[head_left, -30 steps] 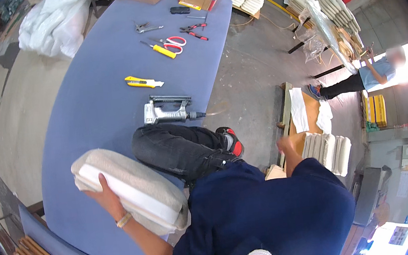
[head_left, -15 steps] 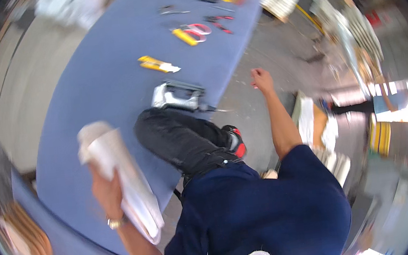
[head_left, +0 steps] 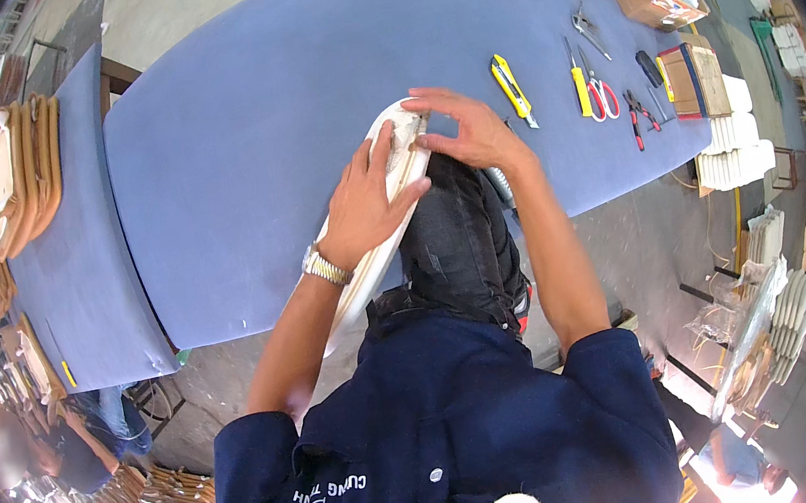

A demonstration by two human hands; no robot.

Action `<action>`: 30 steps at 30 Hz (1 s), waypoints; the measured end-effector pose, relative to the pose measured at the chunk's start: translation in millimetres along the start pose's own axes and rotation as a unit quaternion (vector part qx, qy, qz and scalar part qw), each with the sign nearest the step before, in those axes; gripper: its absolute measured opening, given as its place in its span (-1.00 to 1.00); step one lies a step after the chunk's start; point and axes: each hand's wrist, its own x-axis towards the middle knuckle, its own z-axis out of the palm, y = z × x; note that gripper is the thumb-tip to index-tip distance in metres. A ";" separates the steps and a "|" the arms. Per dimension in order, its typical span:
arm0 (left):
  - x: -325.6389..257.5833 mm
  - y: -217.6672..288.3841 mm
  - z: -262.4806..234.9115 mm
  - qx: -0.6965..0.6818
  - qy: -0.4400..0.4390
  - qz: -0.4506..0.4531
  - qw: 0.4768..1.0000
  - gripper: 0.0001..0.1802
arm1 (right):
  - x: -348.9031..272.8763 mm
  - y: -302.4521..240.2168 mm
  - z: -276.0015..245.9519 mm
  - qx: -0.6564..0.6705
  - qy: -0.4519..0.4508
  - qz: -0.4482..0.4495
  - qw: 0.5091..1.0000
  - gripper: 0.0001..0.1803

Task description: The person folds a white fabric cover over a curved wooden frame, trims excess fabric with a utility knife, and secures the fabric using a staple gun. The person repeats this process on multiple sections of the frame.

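White padded seat cushion [head_left: 388,204] stands on edge against the raised knee at the blue felt-covered table [head_left: 239,121]. Left hand [head_left: 363,206] clasps its side, fingers curled; right hand [head_left: 464,130] presses flat on top, fingers spread. Advisably, hold it steady.

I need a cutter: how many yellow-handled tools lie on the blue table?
2. A yellow utility knife lies just right of the right hand; a slimmer yellow-handled tool lies beside the red scissors. The hands and cushion may hide others.
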 end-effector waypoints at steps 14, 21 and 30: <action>77.8 -12.4 -16.6 -0.021 -0.053 -0.062 0.996 -0.54 | 72.1 4.9 -23.4 -0.165 -0.128 0.019 0.978 -0.86; 102.1 -24.2 -2.9 -0.032 -0.061 -0.078 0.995 -0.54 | 86.2 10.6 -24.8 -0.148 -0.166 0.097 0.970 -0.80; 94.0 -21.9 7.9 -0.060 -0.027 -0.126 0.990 -0.67 | 82.2 11.0 -24.6 -0.144 -0.161 0.129 0.968 -0.78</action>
